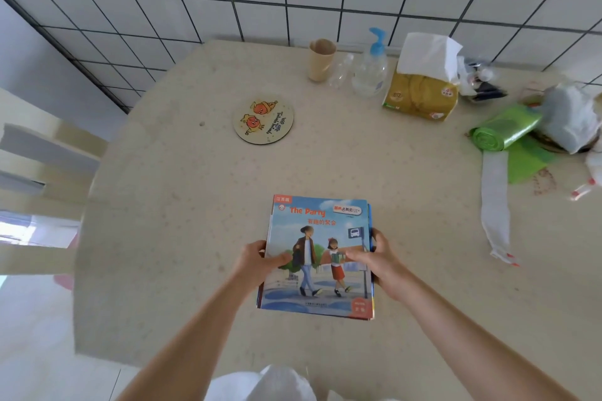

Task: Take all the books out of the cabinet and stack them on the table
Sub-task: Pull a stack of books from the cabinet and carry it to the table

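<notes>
Beige speckled stone bench (195, 221) carries a thin stack of glossy picture books (317, 257), left hand (257, 260) and right hand (379, 262) clamped on its edges; setting-down step, release next.

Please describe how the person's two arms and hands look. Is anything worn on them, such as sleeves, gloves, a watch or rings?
Both forearms are bare up to the frame's bottom edge; no sleeve shows. The left hand and the right hand wear no gloves. No watch, bracelet or ring is visible on either wrist or on the fingers that show. Some white cloth shows low between the arms; what it is cannot be told.
</notes>
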